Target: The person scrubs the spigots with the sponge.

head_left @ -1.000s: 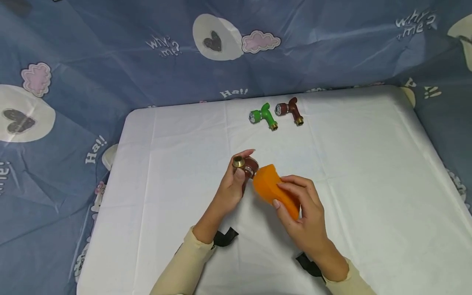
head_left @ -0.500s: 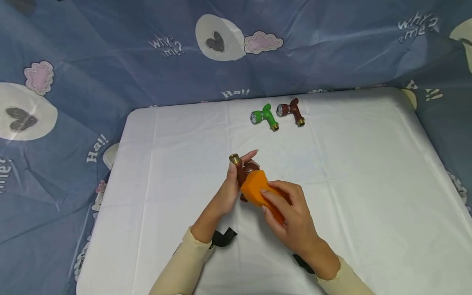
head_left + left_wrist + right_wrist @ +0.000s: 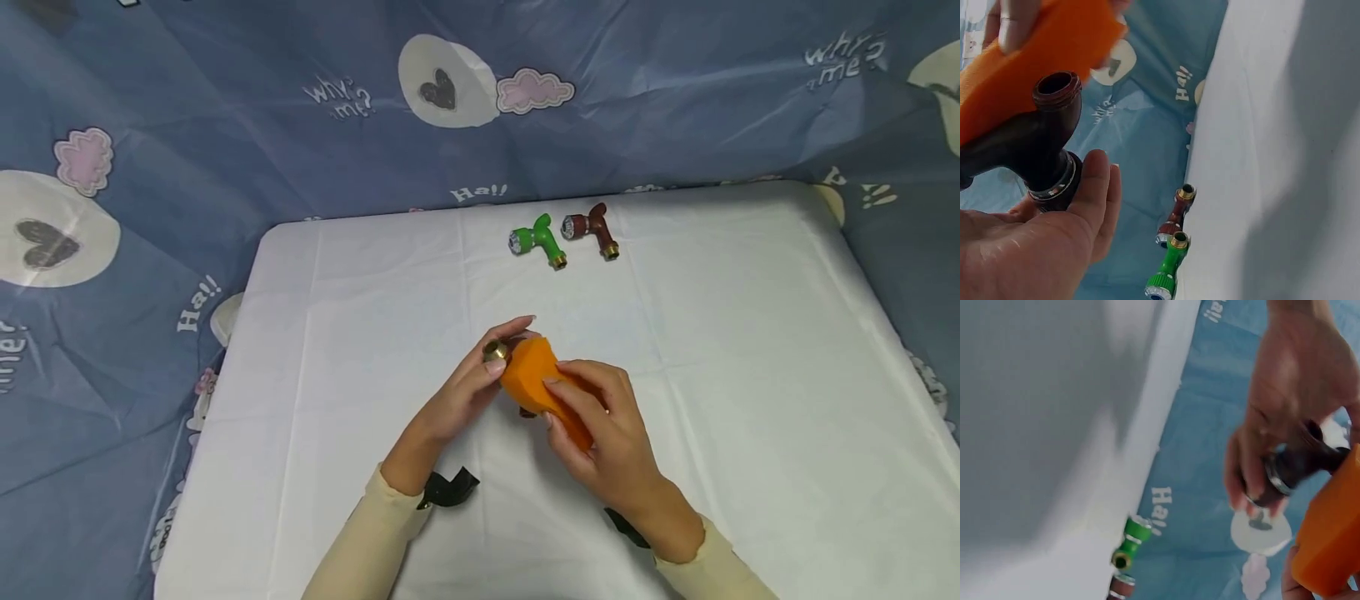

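Observation:
My left hand [image 3: 459, 398] grips a dark brown tap [image 3: 1047, 140] by its ribbed knob end, fingers curled round it. The tap's brass threaded end [image 3: 495, 352] sticks out beside the thumb in the head view, and its open spout faces up in the left wrist view. An orange sponge [image 3: 534, 375], pinched between the thumb and fingers of my right hand [image 3: 617, 437], lies against the tap's body and hides much of it from the head view. In the right wrist view the sponge [image 3: 1332, 531] overlaps the tap's far end.
Toward the back of the white-covered table [image 3: 360, 317], a green tap [image 3: 538, 240] and a second brown tap [image 3: 592, 229] lie side by side. Blue printed cloth [image 3: 225, 100] hangs behind. Black straps [image 3: 452, 487] hang at both wrists.
The sponge has come left onto the tap, moved down along its body, then back up. My left hand has turned the tap, its brass end tilting away and back, and shifted slightly right.

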{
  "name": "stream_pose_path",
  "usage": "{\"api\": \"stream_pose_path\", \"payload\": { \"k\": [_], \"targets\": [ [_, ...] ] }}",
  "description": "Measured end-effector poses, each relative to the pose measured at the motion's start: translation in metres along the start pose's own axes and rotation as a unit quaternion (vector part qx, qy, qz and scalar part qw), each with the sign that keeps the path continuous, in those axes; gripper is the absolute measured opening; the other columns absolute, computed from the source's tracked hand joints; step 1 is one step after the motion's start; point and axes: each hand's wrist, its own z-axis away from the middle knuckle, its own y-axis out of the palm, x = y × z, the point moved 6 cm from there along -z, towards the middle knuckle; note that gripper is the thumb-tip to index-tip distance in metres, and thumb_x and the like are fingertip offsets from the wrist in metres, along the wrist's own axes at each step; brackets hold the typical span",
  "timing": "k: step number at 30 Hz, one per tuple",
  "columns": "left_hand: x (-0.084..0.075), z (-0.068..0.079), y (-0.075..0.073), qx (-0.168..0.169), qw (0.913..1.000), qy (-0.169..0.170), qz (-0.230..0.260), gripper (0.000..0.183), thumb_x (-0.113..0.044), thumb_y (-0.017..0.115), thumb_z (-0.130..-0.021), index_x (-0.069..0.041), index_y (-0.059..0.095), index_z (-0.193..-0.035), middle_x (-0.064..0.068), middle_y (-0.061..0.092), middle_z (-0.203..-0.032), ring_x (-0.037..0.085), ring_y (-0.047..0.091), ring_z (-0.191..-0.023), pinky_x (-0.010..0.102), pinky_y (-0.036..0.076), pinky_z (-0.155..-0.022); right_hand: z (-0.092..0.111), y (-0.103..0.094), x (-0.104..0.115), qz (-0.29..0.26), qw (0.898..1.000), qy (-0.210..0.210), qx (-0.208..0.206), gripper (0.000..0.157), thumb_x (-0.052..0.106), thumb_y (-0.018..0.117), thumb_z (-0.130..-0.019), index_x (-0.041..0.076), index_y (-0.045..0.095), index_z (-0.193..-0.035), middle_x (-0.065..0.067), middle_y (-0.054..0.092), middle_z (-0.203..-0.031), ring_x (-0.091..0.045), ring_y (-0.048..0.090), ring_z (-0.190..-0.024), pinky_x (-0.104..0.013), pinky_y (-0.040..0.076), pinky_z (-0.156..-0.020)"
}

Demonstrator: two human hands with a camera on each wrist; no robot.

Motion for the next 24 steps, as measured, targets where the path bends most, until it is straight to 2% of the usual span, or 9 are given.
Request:
{"api": "stream_pose_path", "payload": {
  "k": [2, 4, 8, 11, 14, 17, 20, 24],
  "targets": [
    [0.0, 0.0, 0.0, 0.001, 0.9999, 0.011, 0.013, 0.061, -0.022, 0.034, -0.106, 0.009, 0.024, -0.159, 0.026, 0.038, -0.151, 0.025, 0.044, -0.137, 0.033, 0.039, -0.117, 0.004, 0.002, 0.0, 0.004, 1.0, 0.005, 0.008, 0.031, 0.024, 0.061, -0.105, -0.004, 0.07, -0.114, -0.028, 0.061, -0.121, -0.043, 0.057, -0.107, -0.028, 0.044, -0.105],
    [0.0, 0.0, -0.001, -0.011, 0.9996, 0.016, 0.02, 0.06, -0.02, 0.038, -0.104, 0.01, 0.029, -0.156, 0.029, 0.039, -0.148, 0.026, 0.046, -0.136, 0.031, 0.042, -0.113, 0.009, 0.004, -0.002, 0.011, 1.0, 0.016, 0.018, 0.03, 0.024, 0.061, -0.105, -0.003, 0.07, -0.115, -0.027, 0.061, -0.123, -0.042, 0.057, -0.107, -0.026, 0.044, -0.105],
    [0.0, 0.001, -0.009, -0.067, 0.997, 0.03, 0.024, 0.059, -0.019, 0.048, -0.098, 0.009, 0.039, -0.149, 0.028, 0.041, -0.149, 0.031, 0.048, -0.138, 0.03, 0.045, -0.109, 0.023, 0.005, -0.009, 0.024, 0.998, 0.047, 0.046, 0.032, 0.026, 0.059, -0.104, -0.001, 0.069, -0.118, -0.025, 0.061, -0.128, -0.042, 0.057, -0.11, -0.025, 0.042, -0.106],
    [-0.001, 0.002, -0.015, -0.106, 0.9928, 0.05, 0.028, 0.059, -0.019, 0.057, -0.093, 0.006, 0.045, -0.145, 0.023, 0.039, -0.155, 0.038, 0.043, -0.144, 0.034, 0.043, -0.113, 0.032, 0.001, -0.018, 0.028, 0.995, 0.075, 0.06, 0.037, 0.027, 0.058, -0.104, -0.003, 0.067, -0.123, -0.023, 0.062, -0.133, -0.041, 0.058, -0.111, -0.023, 0.04, -0.107],
    [-0.001, 0.001, -0.017, -0.106, 0.9918, 0.059, 0.039, 0.061, -0.019, 0.066, -0.092, 0.005, 0.046, -0.144, 0.022, 0.036, -0.158, 0.045, 0.038, -0.147, 0.036, 0.042, -0.115, 0.038, -0.006, -0.029, 0.026, 0.99, 0.116, 0.077, 0.042, 0.024, 0.061, -0.101, -0.004, 0.063, -0.131, -0.02, 0.064, -0.134, -0.038, 0.058, -0.113, -0.02, 0.04, -0.107],
    [0.003, 0.0, -0.012, -0.082, 0.9936, 0.055, 0.055, 0.064, -0.018, 0.072, -0.092, 0.004, 0.043, -0.145, 0.023, 0.034, -0.159, 0.046, 0.036, -0.147, 0.035, 0.046, -0.111, 0.042, -0.012, -0.038, 0.012, 0.978, 0.184, 0.093, 0.048, 0.013, 0.072, -0.094, -0.001, 0.059, -0.138, -0.014, 0.066, -0.132, -0.03, 0.061, -0.111, -0.016, 0.044, -0.1],
    [0.007, -0.001, -0.004, -0.067, 0.9941, 0.053, 0.068, 0.066, -0.015, 0.074, -0.092, 0.004, 0.041, -0.146, 0.022, 0.031, -0.16, 0.041, 0.037, -0.147, 0.031, 0.051, -0.104, 0.045, -0.013, -0.044, -0.02, 0.961, 0.254, 0.11, 0.06, -0.001, 0.079, -0.086, 0.003, 0.056, -0.142, -0.01, 0.067, -0.129, -0.025, 0.066, -0.107, -0.016, 0.052, -0.089],
    [0.005, -0.005, 0.0, -0.078, 0.9914, 0.082, 0.066, 0.067, -0.014, 0.073, -0.093, 0.006, 0.039, -0.146, 0.025, 0.031, -0.16, 0.039, 0.036, -0.148, 0.031, 0.05, -0.107, 0.05, -0.008, -0.049, -0.044, 0.937, 0.317, 0.141, 0.055, 0.003, 0.079, -0.091, 0.004, 0.055, -0.141, -0.007, 0.07, -0.127, -0.022, 0.069, -0.104, -0.025, 0.06, -0.079]
  ]
}}
